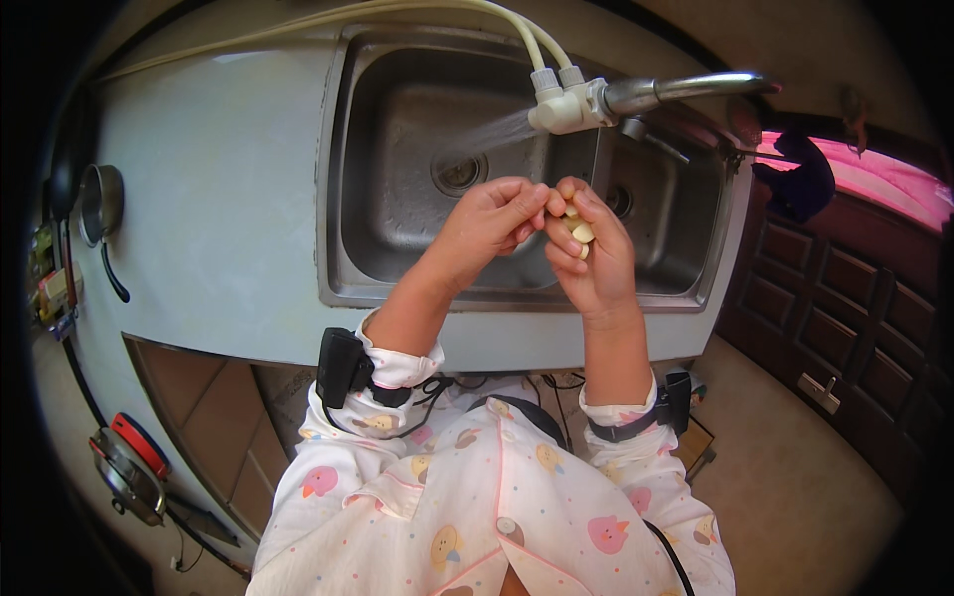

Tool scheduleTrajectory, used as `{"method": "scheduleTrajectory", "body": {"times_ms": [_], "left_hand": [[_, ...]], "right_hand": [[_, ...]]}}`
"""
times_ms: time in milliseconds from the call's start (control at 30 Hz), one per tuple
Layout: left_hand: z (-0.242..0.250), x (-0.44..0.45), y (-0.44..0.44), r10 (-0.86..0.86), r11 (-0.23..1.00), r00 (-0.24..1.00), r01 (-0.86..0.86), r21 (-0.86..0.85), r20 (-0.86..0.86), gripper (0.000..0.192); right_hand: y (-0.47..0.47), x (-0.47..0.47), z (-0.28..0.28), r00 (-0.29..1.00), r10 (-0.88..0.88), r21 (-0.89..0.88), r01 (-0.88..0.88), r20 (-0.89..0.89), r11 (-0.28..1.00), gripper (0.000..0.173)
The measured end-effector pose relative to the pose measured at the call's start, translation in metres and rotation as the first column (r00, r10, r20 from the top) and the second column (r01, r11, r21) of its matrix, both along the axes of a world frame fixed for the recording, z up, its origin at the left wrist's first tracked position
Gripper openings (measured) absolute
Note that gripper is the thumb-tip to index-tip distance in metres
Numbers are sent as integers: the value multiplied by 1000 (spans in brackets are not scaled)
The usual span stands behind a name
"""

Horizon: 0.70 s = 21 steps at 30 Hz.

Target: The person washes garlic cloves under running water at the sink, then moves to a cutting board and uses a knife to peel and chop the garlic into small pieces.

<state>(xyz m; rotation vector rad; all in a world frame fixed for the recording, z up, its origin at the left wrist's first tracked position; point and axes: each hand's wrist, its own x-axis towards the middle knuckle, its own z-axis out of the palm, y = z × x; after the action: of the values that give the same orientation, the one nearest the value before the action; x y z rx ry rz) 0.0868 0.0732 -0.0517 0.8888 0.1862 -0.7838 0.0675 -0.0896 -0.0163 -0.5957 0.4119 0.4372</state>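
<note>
Over the double-bowl steel sink (447, 294), my right hand (596, 249) is closed around several pale, peeled pieces that look like garlic cloves (582, 233). My left hand (499, 220) is beside it, thumb and fingertips pinched together close to the right fingertips. Whether a small piece sits between the left fingertips cannot be seen. Water (488, 139) sprays from the white faucet fitting (563, 110) into the left bowl, towards the drain (459, 173), beyond my hands.
A metal faucet spout (700, 88) and two pale hoses (417, 6) run above the sink. On the counter's left part (216, 201) sits a small saucepan (102, 201). A steel pot (130, 477) stands at the lower left. A dark panelled door (842, 298) is at the right.
</note>
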Motion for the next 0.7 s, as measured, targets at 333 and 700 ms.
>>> {"method": "scheduleTrajectory", "body": {"times_ms": [333,700], "left_hand": [[-29,19,-14,371,929,926,-368,47,-70,10],[-80,52,-43,467,858,880,-474,197,85,29]], "right_hand": [[10,16,-30,994,-56,-122,45,-90,991,17],[20,45,-65,992,-95,-334,61,-85,941,16]]}}
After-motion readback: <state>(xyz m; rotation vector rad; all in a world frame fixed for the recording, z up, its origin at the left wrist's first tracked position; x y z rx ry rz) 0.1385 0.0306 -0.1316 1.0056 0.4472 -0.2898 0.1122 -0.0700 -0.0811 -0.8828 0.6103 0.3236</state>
